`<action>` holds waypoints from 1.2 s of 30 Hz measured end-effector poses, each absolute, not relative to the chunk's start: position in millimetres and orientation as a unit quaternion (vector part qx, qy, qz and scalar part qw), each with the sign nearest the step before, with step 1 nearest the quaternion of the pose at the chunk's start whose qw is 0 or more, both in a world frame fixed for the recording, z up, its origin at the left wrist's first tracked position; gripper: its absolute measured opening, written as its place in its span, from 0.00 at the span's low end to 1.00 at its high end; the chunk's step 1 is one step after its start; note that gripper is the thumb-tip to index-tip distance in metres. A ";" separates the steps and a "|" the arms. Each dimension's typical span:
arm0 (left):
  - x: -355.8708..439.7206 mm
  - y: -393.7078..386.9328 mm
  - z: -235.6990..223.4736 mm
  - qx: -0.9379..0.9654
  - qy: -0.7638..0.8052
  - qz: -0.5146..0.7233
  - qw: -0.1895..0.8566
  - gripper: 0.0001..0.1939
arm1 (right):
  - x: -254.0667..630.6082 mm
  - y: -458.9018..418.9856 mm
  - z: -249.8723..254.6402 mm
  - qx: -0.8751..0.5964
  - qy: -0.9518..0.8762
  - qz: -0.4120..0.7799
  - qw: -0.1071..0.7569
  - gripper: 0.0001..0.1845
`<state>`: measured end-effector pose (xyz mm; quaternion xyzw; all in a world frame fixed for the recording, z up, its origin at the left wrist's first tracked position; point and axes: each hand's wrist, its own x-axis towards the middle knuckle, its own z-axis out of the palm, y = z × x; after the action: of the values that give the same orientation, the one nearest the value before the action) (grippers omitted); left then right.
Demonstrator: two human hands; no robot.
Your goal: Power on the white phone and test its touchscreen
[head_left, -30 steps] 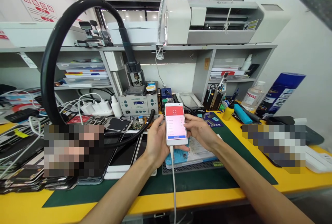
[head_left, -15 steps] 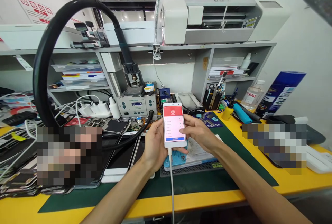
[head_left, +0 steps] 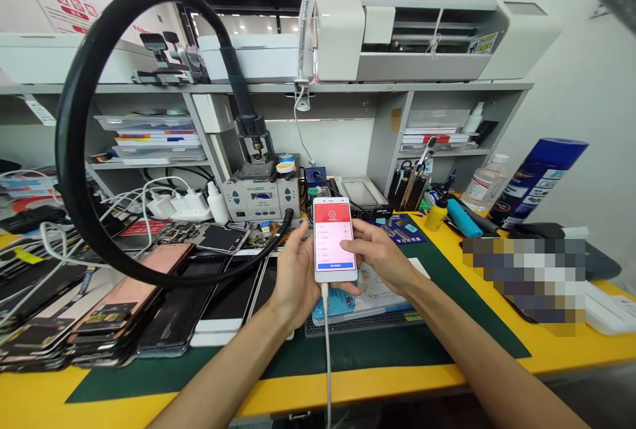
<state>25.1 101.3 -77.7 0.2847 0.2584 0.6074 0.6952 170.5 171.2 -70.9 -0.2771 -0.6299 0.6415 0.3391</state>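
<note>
A white smartphone (head_left: 334,260) rests upright in my left hand (head_left: 293,277), its thumb along the left edge and fingertips showing below the right corner. The lit screen has a red band with a sad face, a pale list and a blue bar at the bottom. My right hand (head_left: 385,253) is beside the phone, one fingertip over the right side of the list; whether it touches the glass I cannot tell. Its other fingers are bent near the right edge. A white cable (head_left: 326,349) runs down from the phone's bottom end.
Stacked phones and screens (head_left: 124,303) lie at left under a thick black hose (head_left: 62,144). Behind stands a hot-air station (head_left: 261,200). A green mat (head_left: 377,356) covers the yellow bench (head_left: 278,399). Bottles and a blue spray can (head_left: 541,177) stand at right.
My right fingertip has shifted slightly left and up over the screen. The phone stays in my left hand. The view has moved slightly.
</note>
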 end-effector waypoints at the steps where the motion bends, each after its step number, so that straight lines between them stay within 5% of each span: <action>1: 24.9 101.4 -78.3 0.283 0.259 0.607 0.696 0.31 | 170.3 171.1 -71.0 -0.278 -0.631 0.639 0.340 0.23; 36: 24.1 103.0 -81.7 0.294 0.262 0.606 0.692 0.32 | 168.7 176.1 -77.5 -0.277 -0.585 0.673 0.359 0.19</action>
<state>24.1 103.0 -81.7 0.2942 0.2619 0.6055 0.6915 168.7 176.1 -77.5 -0.2769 -0.5846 0.6728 0.3592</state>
